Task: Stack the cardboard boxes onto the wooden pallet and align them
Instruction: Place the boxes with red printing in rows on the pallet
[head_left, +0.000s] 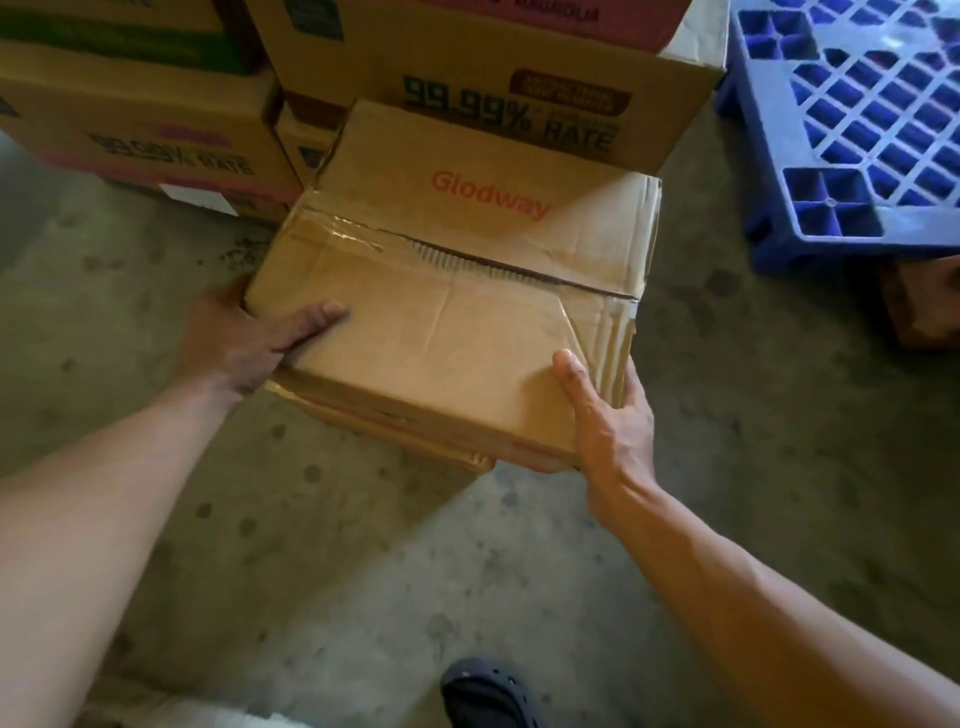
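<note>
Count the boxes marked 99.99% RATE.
2: the left box, low in the left stack, and the middle box, right behind the held box. Others may be hidden.

I see the Glodway box (457, 312) in the middle, with my left hand (244, 348) gripping its near-left corner and my right hand (608, 415) its near-right corner. Just behind it stands a carton stack (493, 67), with a second stack (130, 130) at far left. The plastic pallet (857, 130) sits far right, apart from the cartons. My shoe (488, 696) is nearest, on the floor (363, 571).
</note>
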